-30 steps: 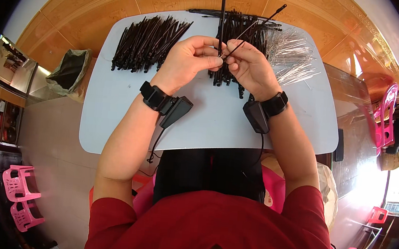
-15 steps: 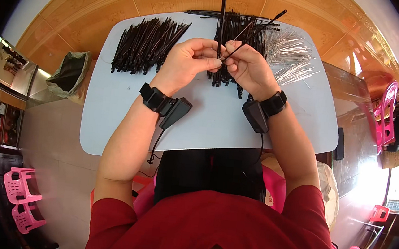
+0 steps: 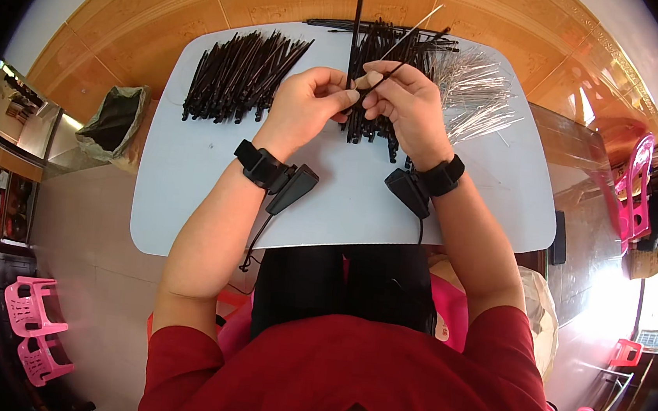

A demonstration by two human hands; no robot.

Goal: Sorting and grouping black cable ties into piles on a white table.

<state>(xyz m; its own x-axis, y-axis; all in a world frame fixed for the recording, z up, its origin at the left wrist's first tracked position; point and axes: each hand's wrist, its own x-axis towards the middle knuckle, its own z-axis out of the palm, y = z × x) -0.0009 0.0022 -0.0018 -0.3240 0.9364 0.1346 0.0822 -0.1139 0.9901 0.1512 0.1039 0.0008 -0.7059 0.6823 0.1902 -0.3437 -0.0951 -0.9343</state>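
Note:
Close together above the table's far half, both my hands are closed in pinches. A long, thin black stick (image 3: pixel 357 28) rises upright from my left hand (image 3: pixel 306 109), which grips its lower part. My right hand (image 3: pixel 416 107) pinches a thin black rod (image 3: pixel 429 46) that slants up to the right. Beside that rod a thin silvery wire (image 3: pixel 416 27) sticks up from between the hands; which fingers hold it I cannot tell. Behind and below the hands lies a pile of black sticks (image 3: pixel 382 46) with small knobbed ends, partly hidden by my fingers.
Another pile of black sticks (image 3: pixel 238 76) lies at the left of the pale table (image 3: pixel 330 198). Silvery wires (image 3: pixel 480 86) are heaped at the right. A lined bin (image 3: pixel 117 124) stands left of the table. Pink plastic chairs (image 3: pixel 35 305) are at the lower left.
Both hands have shifted slightly left, the black stick with them. The slanted rod has dropped lower, and the silvery wire now extends farther up from between the hands.

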